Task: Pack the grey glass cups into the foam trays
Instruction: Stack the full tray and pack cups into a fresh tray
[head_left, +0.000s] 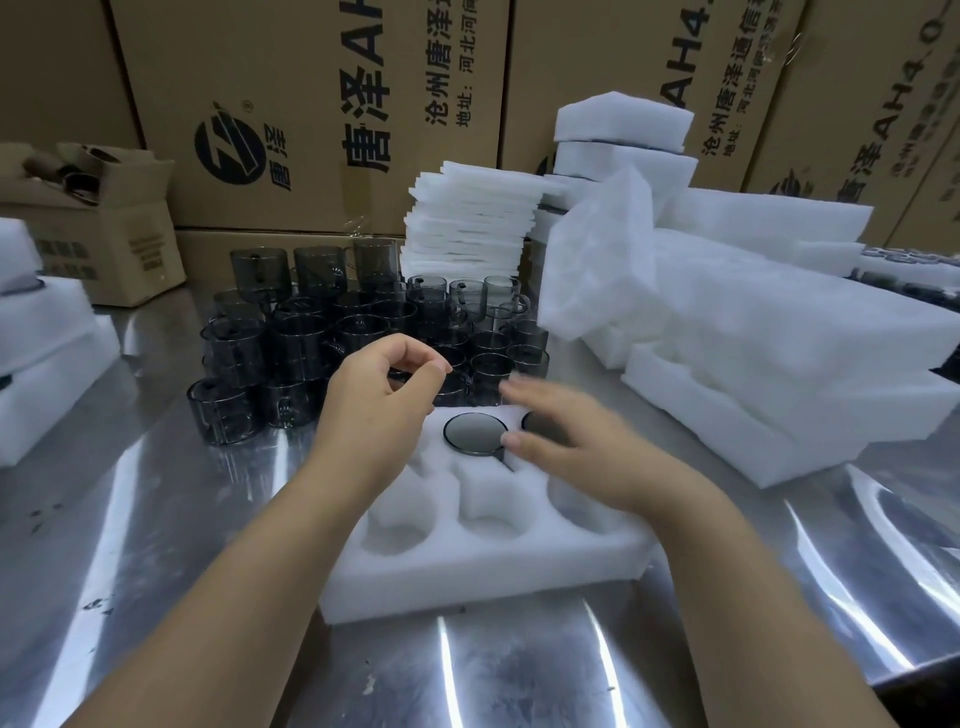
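Observation:
A white foam tray (483, 577) with round pockets lies on the steel table in front of me. One grey glass cup (475, 434) sits in a back-row pocket, its handle toward me; a second cup (535, 422) beside it is mostly hidden by my right hand (587, 447), which hovers blurred over the tray with fingers spread. My left hand (379, 400) hangs above the tray's back left corner, fingers loosely curled, holding nothing. Several loose grey glass cups (311, 338) stand stacked behind the tray.
Empty foam trays (753, 353) pile up at right, a stack of thin foam sheets (470, 223) stands behind the cups, more foam (41, 364) lies at left. Cardboard cartons (311, 104) wall the back; a small open box (104, 218) sits back left.

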